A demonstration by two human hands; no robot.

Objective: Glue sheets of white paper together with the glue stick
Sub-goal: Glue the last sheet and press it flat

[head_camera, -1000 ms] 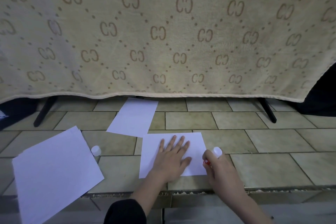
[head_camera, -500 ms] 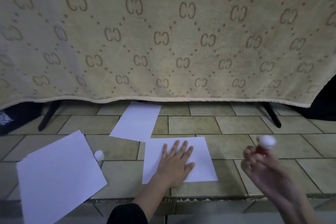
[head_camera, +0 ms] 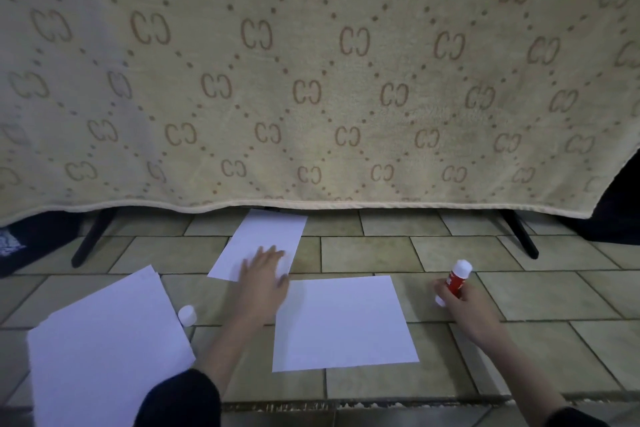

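Observation:
A white sheet point(head_camera: 343, 322) lies flat on the tiled floor in front of me. Beyond it a second, smaller-looking sheet point(head_camera: 266, 236) lies at an angle. My left hand point(head_camera: 265, 274) rests with fingers spread on the near corner of that far sheet. My right hand point(head_camera: 460, 302) grips a red glue stick point(head_camera: 456, 279) with a white tip, held upright just above or on the floor to the right of the near sheet. The white cap point(head_camera: 187, 315) of the glue stick stands on the floor to the left.
A stack of white paper point(head_camera: 104, 354) lies at the lower left. A beige patterned blanket point(head_camera: 311, 87) hangs across the back over a stand with dark legs point(head_camera: 90, 237). A step edge point(head_camera: 346, 404) runs along the floor near me.
My left hand left the near sheet and moved up onto the far sheet. My right hand carried the glue stick out to the right and lowered it toward the floor.

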